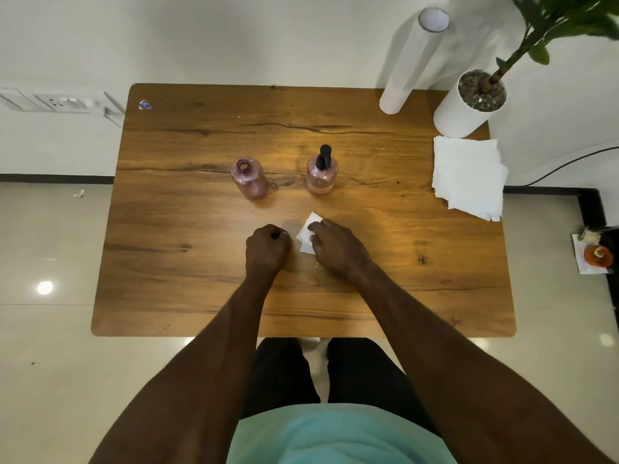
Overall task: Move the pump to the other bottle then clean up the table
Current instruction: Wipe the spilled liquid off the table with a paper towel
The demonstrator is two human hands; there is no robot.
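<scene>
Two pink see-through bottles stand upright mid-table. The left bottle [250, 179] has an open neck with no cap. The right bottle [322, 175] carries the black pump [324, 157]. In front of them, my right hand [336, 247] presses down on a folded white tissue [307, 233] lying on the wooden table [187, 289]. My left hand [267, 246] rests beside it as a closed fist with nothing visible in it. A faint wet smear shows on the wood between the two hands.
A stack of white paper napkins [469, 177] lies at the table's right edge. Behind it stand a white potted plant [467, 105] and a tall white cylinder [413, 60] at the back right corner. A small sticker [145, 104] marks the back left corner.
</scene>
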